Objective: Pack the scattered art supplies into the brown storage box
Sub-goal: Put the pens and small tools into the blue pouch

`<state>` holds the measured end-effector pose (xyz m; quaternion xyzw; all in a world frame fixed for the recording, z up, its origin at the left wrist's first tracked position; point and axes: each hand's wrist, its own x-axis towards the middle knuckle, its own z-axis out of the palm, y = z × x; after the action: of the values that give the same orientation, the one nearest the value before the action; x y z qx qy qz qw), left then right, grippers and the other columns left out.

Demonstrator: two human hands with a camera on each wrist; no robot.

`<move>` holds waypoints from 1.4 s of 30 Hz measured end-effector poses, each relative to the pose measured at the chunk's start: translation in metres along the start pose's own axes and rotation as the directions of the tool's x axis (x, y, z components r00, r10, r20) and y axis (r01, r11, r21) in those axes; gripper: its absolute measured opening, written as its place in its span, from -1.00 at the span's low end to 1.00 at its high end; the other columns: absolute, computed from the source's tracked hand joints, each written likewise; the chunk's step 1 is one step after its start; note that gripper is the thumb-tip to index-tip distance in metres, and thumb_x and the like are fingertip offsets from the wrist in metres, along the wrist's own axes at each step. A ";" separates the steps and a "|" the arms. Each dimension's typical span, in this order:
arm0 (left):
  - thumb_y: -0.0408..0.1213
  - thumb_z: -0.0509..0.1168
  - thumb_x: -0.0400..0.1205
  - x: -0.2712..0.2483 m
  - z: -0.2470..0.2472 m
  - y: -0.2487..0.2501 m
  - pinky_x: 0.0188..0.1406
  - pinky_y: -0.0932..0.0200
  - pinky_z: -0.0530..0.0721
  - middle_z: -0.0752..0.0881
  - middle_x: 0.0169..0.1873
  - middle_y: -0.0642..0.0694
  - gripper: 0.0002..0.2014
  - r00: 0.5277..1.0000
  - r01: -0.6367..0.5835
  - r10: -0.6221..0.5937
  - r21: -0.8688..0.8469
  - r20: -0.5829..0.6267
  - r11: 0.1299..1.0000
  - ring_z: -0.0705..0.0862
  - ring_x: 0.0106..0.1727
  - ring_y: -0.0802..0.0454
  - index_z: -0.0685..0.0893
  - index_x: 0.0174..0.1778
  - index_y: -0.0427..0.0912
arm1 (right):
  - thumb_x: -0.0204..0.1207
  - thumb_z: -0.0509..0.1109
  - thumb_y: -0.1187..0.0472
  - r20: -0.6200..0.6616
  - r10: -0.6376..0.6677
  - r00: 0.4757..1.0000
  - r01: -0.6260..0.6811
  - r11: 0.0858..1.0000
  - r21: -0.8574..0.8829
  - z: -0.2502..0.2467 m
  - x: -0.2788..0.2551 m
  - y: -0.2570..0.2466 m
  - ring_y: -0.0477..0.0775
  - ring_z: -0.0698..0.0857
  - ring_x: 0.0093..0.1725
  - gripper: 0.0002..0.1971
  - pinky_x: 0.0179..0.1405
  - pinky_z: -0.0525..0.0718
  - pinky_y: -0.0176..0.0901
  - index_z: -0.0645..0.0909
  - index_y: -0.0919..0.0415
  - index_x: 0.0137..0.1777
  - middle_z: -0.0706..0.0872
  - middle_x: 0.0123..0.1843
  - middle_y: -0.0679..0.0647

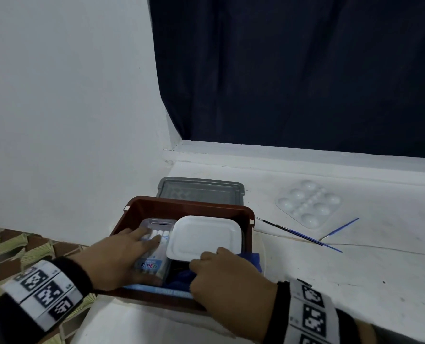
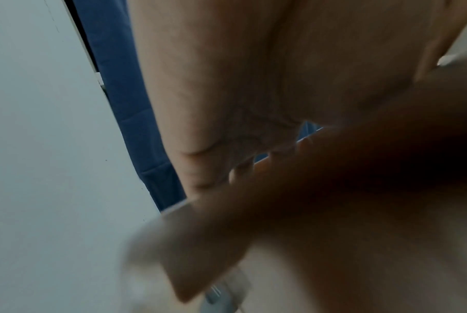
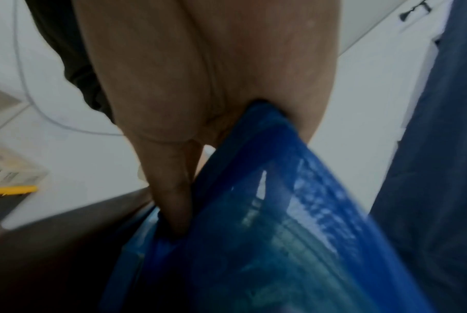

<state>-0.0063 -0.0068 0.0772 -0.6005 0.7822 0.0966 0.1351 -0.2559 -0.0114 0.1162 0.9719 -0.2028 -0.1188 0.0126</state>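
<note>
Brown storage box point(image 1: 250, 214): on the desk point(image 1: 355, 269) before us, part-filled; we judge packing mid-way.

White palette point(image 1: 308, 204), two brushes point(image 1: 303, 235): on the desk, right of the box, well apart from both hands; ours to collect next.

White lidded tub point(image 1: 204, 235): inside.

Blue mesh pouch point(image 3: 294, 222): inside, our right hand point(image 1: 221, 276) gripping it, fingers curled.

Pen pack point(image 1: 154, 252): inside, our left hand point(image 1: 117, 256) pressing it with extended fingers.

A white wall point(image 1: 65, 108) meets a dark blue curtain point(image 1: 306, 70); patterned flooring point(image 1: 5, 249) lies left.
</note>
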 end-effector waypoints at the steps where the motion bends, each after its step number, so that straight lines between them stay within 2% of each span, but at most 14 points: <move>1: 0.57 0.11 0.43 0.000 0.000 0.000 0.53 0.16 0.42 0.08 0.67 0.13 -0.06 1.000 -0.012 0.012 -0.015 0.002 1.000 0.33 0.50 0.07 0.04 0.70 0.26 | 0.64 0.33 0.22 -0.004 0.003 1.000 -0.003 0.999 0.039 0.002 -0.004 0.004 0.25 0.59 0.15 -0.73 0.18 0.49 0.20 0.65 0.21 0.30 0.66 0.18 0.22; 6: 0.24 0.43 0.50 0.004 -0.001 -0.009 0.59 0.30 0.33 0.21 0.61 0.12 -0.14 0.989 -0.133 0.123 -0.135 -0.077 0.982 0.30 0.60 0.17 0.24 0.68 0.12 | 0.62 0.25 0.14 -0.095 0.076 0.993 -0.054 0.976 0.210 0.010 -0.017 0.021 0.23 0.63 0.10 -0.60 0.05 0.50 0.04 0.56 -0.13 0.44 0.63 0.21 0.08; 10: -0.19 0.42 0.60 0.005 0.002 -0.013 0.60 0.31 0.30 0.04 0.69 0.10 -0.15 0.987 -0.146 0.142 -0.061 -0.077 0.987 0.25 0.66 0.11 0.06 0.73 0.10 | 0.60 0.30 0.12 -0.075 0.140 0.987 -0.130 0.983 0.132 0.008 -0.011 0.004 0.31 0.59 0.08 -0.62 0.17 0.44 0.16 0.48 0.01 0.41 0.58 0.15 0.19; 12: -0.18 0.40 0.62 0.004 0.006 -0.016 0.53 0.39 0.32 0.03 0.70 0.12 -0.16 0.986 -0.142 0.138 -0.045 -0.093 0.989 0.31 0.63 0.12 0.05 0.73 0.13 | 0.59 0.31 0.13 -0.051 0.152 0.987 -0.145 0.982 0.120 0.003 -0.009 0.000 0.32 0.56 0.10 -0.60 0.17 0.41 0.16 0.47 0.01 0.43 0.57 0.16 0.21; 15: -0.13 0.38 0.65 -0.003 0.007 -0.017 0.59 0.37 0.22 0.06 0.70 0.12 -0.24 0.988 -0.144 0.135 -0.131 -0.070 0.981 0.27 0.66 0.12 0.13 0.72 0.10 | 0.58 0.30 0.20 -0.070 0.139 0.988 -0.124 0.975 0.184 0.002 -0.011 0.007 0.29 0.57 0.03 -0.59 -0.01 0.34 0.06 0.51 -0.04 0.43 0.58 0.11 0.18; 19: -0.25 0.36 0.66 -0.017 0.015 -0.022 0.55 0.48 0.10 0.27 0.63 0.16 -0.38 0.978 -0.136 0.109 -0.147 -0.178 0.980 0.33 0.62 0.17 0.35 0.65 0.06 | 0.57 0.30 0.27 -0.104 0.182 0.978 -0.150 0.955 0.257 0.010 -0.006 0.006 0.28 0.53 0.10 -0.60 0.04 0.41 0.11 0.56 -0.05 0.38 0.54 0.15 0.15; 23: -0.24 0.42 0.57 -0.025 0.019 -0.030 0.46 0.65 0.15 0.62 0.45 0.04 -0.50 0.961 -0.101 0.055 -0.158 -0.270 0.982 0.64 0.42 0.05 0.62 0.47 0.00 | 0.55 0.30 0.33 -0.157 0.144 0.977 -0.098 0.958 0.269 0.017 0.016 -0.004 0.30 0.43 0.18 -0.67 0.00 0.37 0.16 0.61 0.09 0.29 0.48 0.20 0.20; 27: -0.31 0.41 0.64 -0.030 0.009 -0.012 0.45 0.62 0.06 0.45 0.49 0.22 -0.47 0.968 -0.086 0.038 -0.183 -0.249 0.979 0.46 0.49 0.25 0.53 0.54 0.04 | 0.63 0.24 0.19 -0.188 0.072 0.979 -0.022 0.966 0.256 0.036 0.032 -0.005 0.23 0.62 0.07 -0.76 0.02 0.39 0.11 0.63 0.12 0.24 0.68 0.15 0.11; 29: -0.38 0.52 0.53 -0.033 0.004 -0.005 0.38 0.69 0.12 0.62 0.35 0.24 -0.47 0.950 -0.122 0.060 -0.189 -0.306 0.974 0.59 0.32 0.34 0.65 0.43 -0.01 | 0.70 0.15 0.09 -0.234 0.092 0.968 -0.008 0.942 0.337 0.036 0.028 -0.001 0.18 0.68 -0.02 -0.73 -0.01 0.52 0.08 0.66 0.11 0.17 0.74 0.07 0.07; 30: -0.32 0.50 0.53 -0.035 0.000 0.001 0.33 0.74 0.17 0.63 0.30 0.35 -0.53 0.935 -0.148 0.067 -0.214 -0.347 0.966 0.59 0.26 0.44 0.68 0.39 0.00 | 0.72 0.13 0.07 -0.270 0.109 0.957 0.008 0.916 0.400 0.034 0.022 0.003 0.15 0.69 -0.02 -0.70 -0.01 0.58 0.08 0.67 0.11 0.18 0.75 0.07 0.07; 32: -0.08 0.24 0.67 -0.038 -0.007 0.012 0.26 0.76 0.30 0.53 0.24 0.58 -0.65 0.905 -0.192 0.041 -0.322 -0.422 0.927 0.51 0.24 0.59 0.66 0.38 0.10 | 0.71 0.16 0.09 -0.350 0.158 0.923 0.036 0.872 0.488 0.028 0.005 0.014 0.06 0.68 0.00 -0.71 0.00 0.63 0.00 0.67 0.10 0.24 0.76 0.07 0.03; 34: -0.01 0.13 0.76 -0.035 -0.015 0.030 0.18 0.67 0.42 0.62 0.15 0.50 -0.72 0.861 -0.220 -0.006 -0.382 -0.508 0.898 0.61 0.18 0.48 0.65 0.32 0.22 | 0.68 0.21 0.13 -0.428 0.238 0.872 0.022 0.854 0.520 0.027 -0.018 0.031 -0.04 0.67 -0.03 -0.73 -0.05 0.63 -0.10 0.67 0.07 0.25 0.76 0.04 -0.03; 38: 0.27 0.03 0.70 -0.017 -0.040 0.084 0.00 0.20 0.64 0.71 -0.04 0.33 -0.69 0.789 -0.311 -0.033 -0.445 -0.613 0.840 0.73 -0.04 0.29 0.59 0.22 0.37 | 0.64 0.30 0.22 -0.548 0.393 0.738 -0.044 0.839 0.542 0.041 -0.071 0.068 -0.08 0.68 -0.11 -0.79 -0.10 0.64 -0.05 0.70 0.09 0.19 0.73 -0.10 -0.07; 42: 0.21 0.06 0.67 -0.001 -0.060 0.160 -0.24 0.28 0.64 0.69 -0.26 0.31 -0.73 0.763 -0.322 -0.071 -0.473 -0.642 0.820 0.73 -0.25 0.29 0.60 0.13 0.31 | 0.62 0.31 0.21 -0.532 0.549 0.645 -0.158 0.776 0.610 0.065 -0.126 0.113 -0.13 0.68 -0.18 -0.81 -0.14 0.67 -0.08 0.71 0.05 0.14 0.70 -0.18 -0.12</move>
<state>-0.1658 0.0171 0.1330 -0.5528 0.7576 0.1218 -0.3248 -0.4277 -0.0639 0.0899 0.8487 -0.4009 0.3118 -0.1477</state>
